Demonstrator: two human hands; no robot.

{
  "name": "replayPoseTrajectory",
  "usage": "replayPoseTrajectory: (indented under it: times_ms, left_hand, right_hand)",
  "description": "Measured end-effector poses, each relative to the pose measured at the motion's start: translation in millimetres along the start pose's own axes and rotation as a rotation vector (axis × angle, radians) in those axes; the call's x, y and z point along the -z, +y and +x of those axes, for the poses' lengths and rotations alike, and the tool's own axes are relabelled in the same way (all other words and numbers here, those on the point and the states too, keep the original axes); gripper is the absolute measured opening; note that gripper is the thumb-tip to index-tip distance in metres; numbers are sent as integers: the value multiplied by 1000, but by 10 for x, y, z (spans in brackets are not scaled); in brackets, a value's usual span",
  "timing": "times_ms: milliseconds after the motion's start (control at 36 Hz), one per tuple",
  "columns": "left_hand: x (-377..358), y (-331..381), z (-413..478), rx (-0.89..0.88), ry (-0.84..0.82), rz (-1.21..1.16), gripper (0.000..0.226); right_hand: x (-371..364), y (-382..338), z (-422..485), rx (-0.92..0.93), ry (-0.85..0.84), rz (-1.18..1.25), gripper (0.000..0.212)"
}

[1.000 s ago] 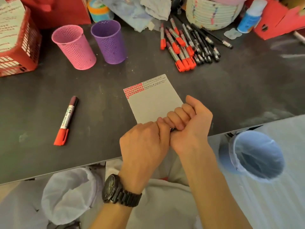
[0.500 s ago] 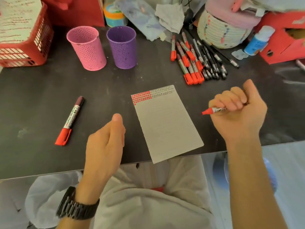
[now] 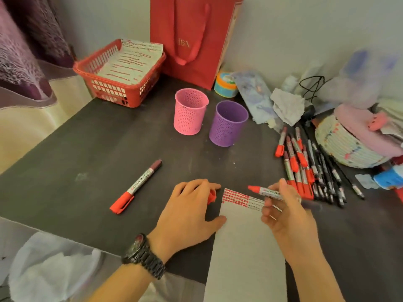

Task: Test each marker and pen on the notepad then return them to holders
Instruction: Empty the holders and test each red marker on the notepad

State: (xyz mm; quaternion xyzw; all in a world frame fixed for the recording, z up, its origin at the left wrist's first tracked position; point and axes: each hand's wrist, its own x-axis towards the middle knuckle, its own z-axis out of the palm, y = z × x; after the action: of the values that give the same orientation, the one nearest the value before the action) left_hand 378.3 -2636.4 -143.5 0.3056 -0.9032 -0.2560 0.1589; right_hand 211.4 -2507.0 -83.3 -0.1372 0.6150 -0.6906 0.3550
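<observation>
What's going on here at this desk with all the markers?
A person is testing markers. The right hand holds an uncapped red marker just over the top of the notepad, which carries rows of red marks. The left hand holds a red cap beside the pad. Nothing sticks out of the pink holder or purple holder.

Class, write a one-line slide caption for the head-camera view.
Testing markers: right hand holds an uncapped red marker above the notepad; left hand holds a red cap.
</observation>
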Motion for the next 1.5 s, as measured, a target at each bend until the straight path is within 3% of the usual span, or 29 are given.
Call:
replayPoseTrajectory:
  times_ms: [83,361,583,1222,1500]
  left_hand:
    - [14,7,-3,-35,-21,-13,68]
    - [-12,-1,8,-44,-34,-3,65]
    - [-1,8,26,-51,-9,8,50]
    - [42,31,61,-3,-31,-15,45]
    - [46,39,71,-2,-30,-23,47]
  right_hand:
    - [-144,57,93,117,-1,-133,19]
    - [-214,366,165,308,89,-372,22]
    - [-216,490,180,334,143,-473,39]
    - [-286,476,195,334,180,-579,25]
    - [-295,447,183,350,184,-608,30]
